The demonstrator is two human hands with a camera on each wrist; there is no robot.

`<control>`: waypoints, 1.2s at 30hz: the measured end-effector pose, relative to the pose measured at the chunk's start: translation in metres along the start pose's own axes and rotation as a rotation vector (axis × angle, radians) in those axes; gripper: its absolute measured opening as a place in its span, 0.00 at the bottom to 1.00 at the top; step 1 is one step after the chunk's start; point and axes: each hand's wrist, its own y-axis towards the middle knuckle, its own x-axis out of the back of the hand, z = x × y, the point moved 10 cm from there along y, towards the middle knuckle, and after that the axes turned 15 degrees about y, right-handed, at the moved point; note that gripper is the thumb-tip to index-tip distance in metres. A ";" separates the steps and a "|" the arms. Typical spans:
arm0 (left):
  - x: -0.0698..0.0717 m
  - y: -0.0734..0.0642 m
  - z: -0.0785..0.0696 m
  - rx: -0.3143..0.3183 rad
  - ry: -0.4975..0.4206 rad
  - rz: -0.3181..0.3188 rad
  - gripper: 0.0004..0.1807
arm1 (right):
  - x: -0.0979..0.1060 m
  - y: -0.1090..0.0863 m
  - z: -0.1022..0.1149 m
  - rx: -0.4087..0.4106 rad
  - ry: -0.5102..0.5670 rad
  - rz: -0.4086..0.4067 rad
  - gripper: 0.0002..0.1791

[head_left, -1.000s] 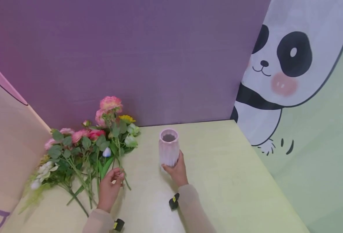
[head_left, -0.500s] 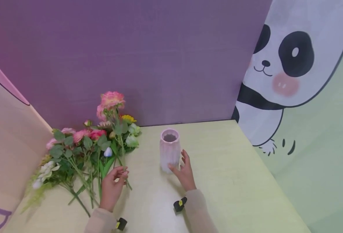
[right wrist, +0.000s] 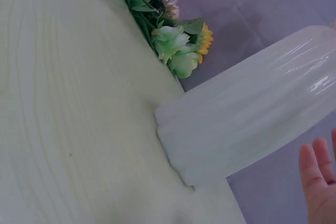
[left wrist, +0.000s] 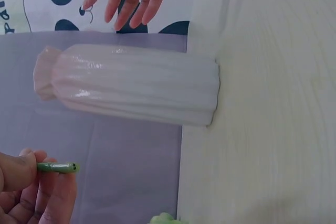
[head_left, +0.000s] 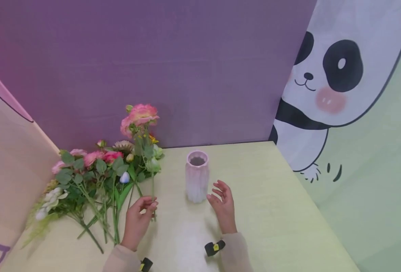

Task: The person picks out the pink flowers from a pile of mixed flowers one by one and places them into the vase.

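A pink-to-white ribbed vase (head_left: 197, 183) stands upright on the table, its dark opening facing up. My left hand (head_left: 138, 223) pinches the lower stem of an artificial pink peony (head_left: 141, 115), which rises upright with its bloom against the purple backdrop. In the left wrist view the green stem end (left wrist: 59, 167) pokes out between thumb and fingers, pointing toward the table side. To the right of the vase, my right hand (head_left: 225, 207) is held with fingers spread and loosely bent, apart from the vase wall and holding nothing.
A pile of artificial flowers (head_left: 98, 166) in pink, red, white and green lies at the left of the table, stems toward me. A yellow flower (right wrist: 205, 41) lies at its right end. The purple backdrop (head_left: 200, 75) closes off the table's back edge.
My right hand has let go of the vase and drawn back to the right. My left hand has moved right with the peony, lifting it away from the pile. The vase stays put.
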 end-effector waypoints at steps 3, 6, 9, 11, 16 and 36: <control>-0.006 -0.002 -0.008 -0.024 0.041 0.028 0.07 | -0.005 -0.005 0.003 -0.015 0.033 0.012 0.28; -0.010 -0.004 -0.016 -0.047 0.072 0.049 0.07 | -0.012 -0.012 0.005 -0.037 0.038 0.026 0.23; -0.013 -0.004 -0.024 -0.079 0.058 0.061 0.06 | -0.023 -0.016 0.005 -0.053 0.056 0.062 0.20; -0.014 -0.004 -0.030 -0.092 0.048 0.068 0.05 | -0.029 -0.018 0.004 -0.062 0.063 0.085 0.19; -0.020 -0.007 -0.037 -0.081 0.050 0.095 0.05 | -0.040 -0.025 0.000 -0.097 0.089 0.146 0.18; -0.051 -0.020 -0.072 -0.260 0.009 0.130 0.07 | -0.073 -0.032 0.012 -0.092 0.022 0.286 0.19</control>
